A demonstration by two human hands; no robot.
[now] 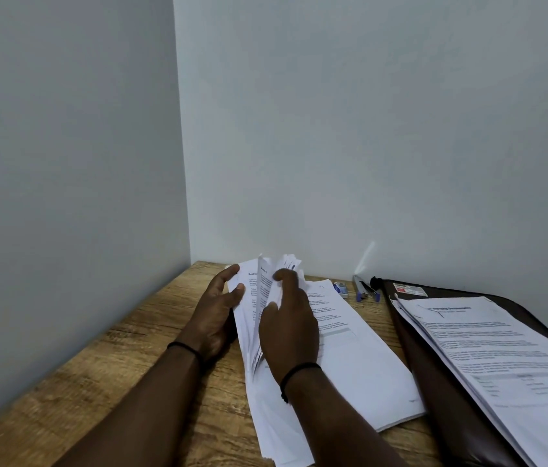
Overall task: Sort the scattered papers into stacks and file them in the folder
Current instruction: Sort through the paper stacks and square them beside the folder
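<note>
Fanning a sheaf of white printed papers [259, 318]: left hand [217, 308] grips its left edge, right hand [287, 318] thumbs sheets over. Long axis runs away from the body. Flat white stack [360, 365] just right on wooden worktop [131, 358]; open dark brown folder [434, 382], already holding pages, beyond, nearer right hand. Pens [365, 289] behind, clear.

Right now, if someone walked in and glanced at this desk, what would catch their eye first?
Probably the two hands working a sheaf of papers near the back of the wooden table: the left hand holds its edge while the right hand fans the sheets. Next, the dark folder lying open on the right with a printed stack on it. Behind, by the wall, lie pens.
</note>
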